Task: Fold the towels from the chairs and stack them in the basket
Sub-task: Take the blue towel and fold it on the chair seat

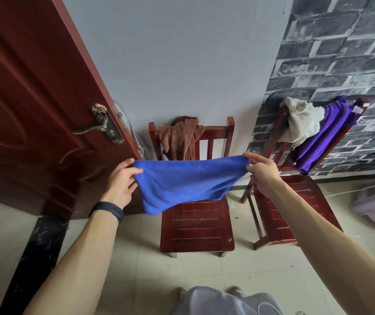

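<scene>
Over the seat of the middle chair (196, 223), a blue towel (188, 180) hangs spread in the air. Its top edge is pulled taut and the rest sags below, with the lower left corner dropping further than the right. The left hand (120, 180) pinches one upper corner, its fingers (130, 186) curled in against the thumb. The right hand (262, 176) pinches the other corner in the same way, fingers (253, 156) closed on the cloth. The towel touches nothing but these two hands.

Behind it a brown towel (179, 139) lies bunched over the chair's backrest. On the second chair (284, 212), to the right, a white towel (302, 119) and a purple towel (327, 130) hang side by side over the back. A dark red door (34, 110) stands on the left. No basket is in view.

The fold looks barely begun. Each corner is held only at the fingertips, so a quick swing to bring the corners together could tug one loose and drop the cloth onto the floor (136, 269). The uneven lower edge could also give a crooked fold if the corners are matched before the towel is squared, and a crooked fold would stack badly.
</scene>
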### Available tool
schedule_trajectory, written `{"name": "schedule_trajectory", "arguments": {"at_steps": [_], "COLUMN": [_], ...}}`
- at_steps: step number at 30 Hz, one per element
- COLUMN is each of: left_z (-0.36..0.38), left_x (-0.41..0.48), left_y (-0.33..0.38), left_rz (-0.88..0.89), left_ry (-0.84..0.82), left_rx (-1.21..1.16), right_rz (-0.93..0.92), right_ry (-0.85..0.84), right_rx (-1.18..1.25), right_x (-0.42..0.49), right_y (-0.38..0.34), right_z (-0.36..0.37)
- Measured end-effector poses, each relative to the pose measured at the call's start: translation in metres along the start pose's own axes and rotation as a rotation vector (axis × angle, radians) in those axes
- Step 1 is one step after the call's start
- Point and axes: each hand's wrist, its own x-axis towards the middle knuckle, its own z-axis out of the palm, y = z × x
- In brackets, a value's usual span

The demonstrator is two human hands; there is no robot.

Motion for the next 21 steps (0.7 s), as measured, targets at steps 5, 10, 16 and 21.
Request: {"name": "schedule_trajectory", "arguments": {"at_steps": [5, 10, 16, 21], "left_z": [-0.003, -0.011, -0.017, -0.031], "left_x": [0.004, 0.004, -0.005, -0.003], "left_y": [-0.002, -0.008, -0.013, -0.026], "left_rz": [0.008, 0.115, 0.237, 0.361], "left_ry": [0.024, 0.075, 0.048, 0.013], "left_rx": [-0.001, 0.182, 0.331, 0.818], "right_rz": [0.003, -0.086, -0.225, -0.363], "right_ry": [0.027, 0.062, 0.058, 0.023], "right_rx": [0.122, -0.04, -0.375, -0.736], "right_x": [-0.004, 0.0, -0.007, -0.01], "right_y": [-0.001, 0.004, 0.01, 0.029], "right_z": [0.005, 0.006, 0.005, 0.005]}}
